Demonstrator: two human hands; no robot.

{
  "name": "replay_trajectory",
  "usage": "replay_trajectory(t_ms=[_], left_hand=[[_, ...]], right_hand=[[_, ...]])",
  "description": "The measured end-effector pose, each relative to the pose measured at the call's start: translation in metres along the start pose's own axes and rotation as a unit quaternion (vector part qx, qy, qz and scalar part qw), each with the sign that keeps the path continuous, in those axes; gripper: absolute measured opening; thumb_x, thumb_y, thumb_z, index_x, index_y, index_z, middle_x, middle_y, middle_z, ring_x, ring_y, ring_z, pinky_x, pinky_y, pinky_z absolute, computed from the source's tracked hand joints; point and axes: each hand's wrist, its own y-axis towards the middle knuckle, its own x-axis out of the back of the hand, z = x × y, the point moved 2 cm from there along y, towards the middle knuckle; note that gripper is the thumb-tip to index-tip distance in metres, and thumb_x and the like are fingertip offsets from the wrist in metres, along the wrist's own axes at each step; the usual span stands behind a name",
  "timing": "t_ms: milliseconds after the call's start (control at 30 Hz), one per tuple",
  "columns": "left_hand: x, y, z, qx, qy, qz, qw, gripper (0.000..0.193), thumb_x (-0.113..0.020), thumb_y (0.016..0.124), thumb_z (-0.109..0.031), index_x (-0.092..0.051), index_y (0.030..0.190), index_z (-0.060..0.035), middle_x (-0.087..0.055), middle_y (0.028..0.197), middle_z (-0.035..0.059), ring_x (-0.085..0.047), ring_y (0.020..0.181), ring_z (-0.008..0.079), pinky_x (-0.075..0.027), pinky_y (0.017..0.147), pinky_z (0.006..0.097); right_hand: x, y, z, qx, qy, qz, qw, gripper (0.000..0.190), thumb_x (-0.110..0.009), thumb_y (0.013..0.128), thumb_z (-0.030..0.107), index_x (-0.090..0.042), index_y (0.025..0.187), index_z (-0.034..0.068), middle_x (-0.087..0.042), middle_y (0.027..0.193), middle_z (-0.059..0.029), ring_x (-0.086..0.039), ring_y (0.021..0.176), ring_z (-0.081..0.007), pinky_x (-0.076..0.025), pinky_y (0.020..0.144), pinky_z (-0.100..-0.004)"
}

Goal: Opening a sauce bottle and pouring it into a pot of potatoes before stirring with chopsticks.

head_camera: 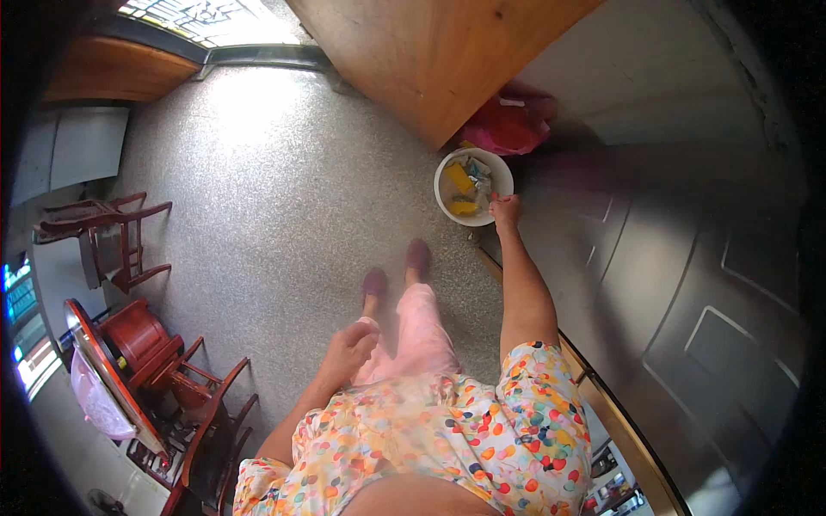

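Note:
My right hand (505, 209) is at the near right rim of a round white bin (443, 205), with its fingers bent over the edge. Whether it grips the rim or something small cannot be made out. Inside the bin lie yellow pieces (459, 178) and crumpled, pale wrappers (479, 169). My left hand (353, 345) hangs in front of my body above the pink trousers, its fingers loosely curled; no object shows in it.
A pink plastic bag (513, 126) sits behind the bin, beside a wooden panel (413, 58). Panelled doors (652, 258) stand at the right. Wooden chairs (129, 238) and a round table (116, 380) are at the left. Speckled floor (258, 213) lies between.

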Motion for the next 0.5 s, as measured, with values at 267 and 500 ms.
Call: replay_trajectory(t_ms=[267,500], left_hand=[[0.006,-0.003,-0.011,-0.075,0.037,-0.008,0.996,0.023,-0.053,0.080,-0.017,-0.059,0.092,0.0014,-0.054,0.066,0.0029,-0.048,0.057,0.0103,-0.040,0.050,0.0239],[0.006,-0.001,-0.016,-0.162,0.125,0.031,0.978,0.024,-0.052,0.077,-0.016,-0.058,0.090,0.0036,-0.062,0.079,0.0121,-0.057,0.065,0.0167,-0.045,0.060,0.0295]], right_hand=[[0.025,-0.113,0.034,-0.114,0.180,0.176,0.961,0.015,-0.054,0.069,-0.002,-0.047,0.082,0.003,-0.055,0.061,-0.0077,-0.055,0.047,-0.0148,-0.046,0.039,-0.0257],[0.058,-0.217,-0.052,-0.135,0.042,0.219,0.965,0.012,-0.053,0.072,0.002,-0.048,0.082,0.003,-0.057,0.062,-0.0084,-0.056,0.050,-0.0149,-0.047,0.041,-0.0281]])
